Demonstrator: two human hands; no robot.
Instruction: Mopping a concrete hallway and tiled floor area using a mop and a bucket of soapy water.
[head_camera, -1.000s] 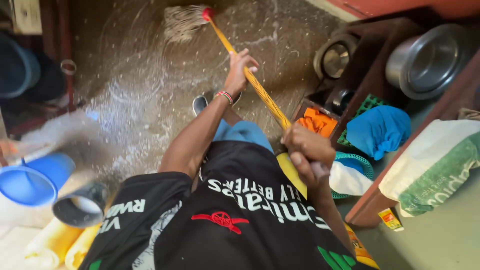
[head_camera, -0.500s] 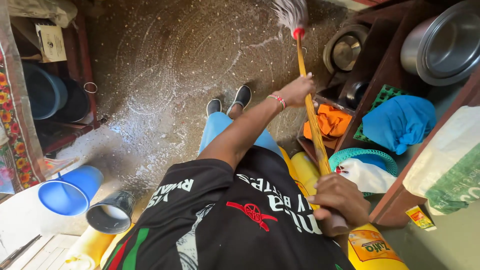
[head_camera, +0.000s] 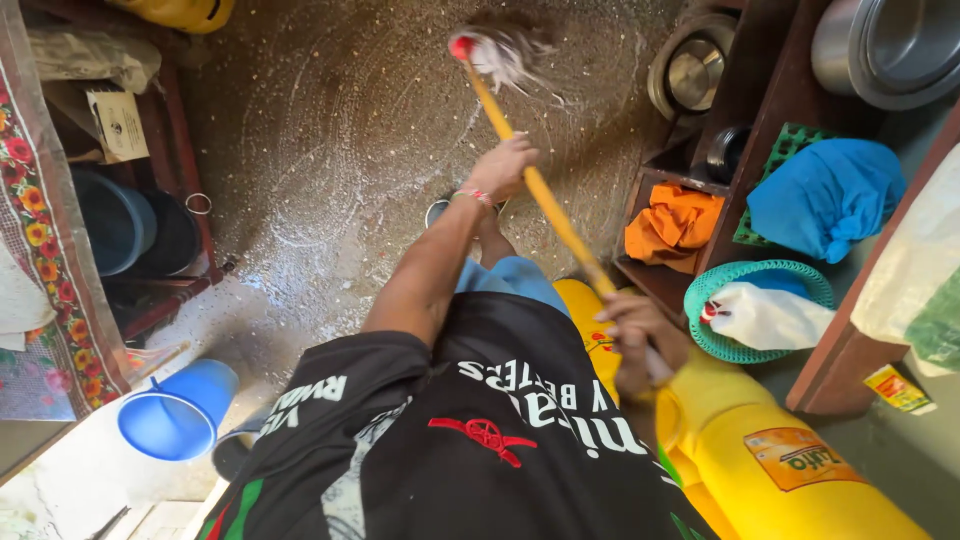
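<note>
A person in a black shirt looks down at a wet, speckled floor. Both hands hold a mop with a long yellow stick. The mop runs from the lower right of the middle up to the top middle of the frame.

The left hand is higher up, near the middle of the stick. Its grip is wrapped tight around the stick. A striped band sits on that wrist. The right hand is lower, at the near end of the stick, close to the body. Its grip is also closed tight around the stick.

The mop head has a red cap and pale strings. It touches the floor at the top middle of the frame, with white suds around it.

On the right side stands a dark wooden shelf. It holds an orange cloth, a blue cloth and shiny metal pots. Just below it is a green basket with a white bag inside. Big yellow jugs lie in the lower right, right beside the right hand.

A blue bucket lies tipped in the lower left. A flowered cloth hangs along the left edge. One dark shoe shows by the left wrist.
</note>
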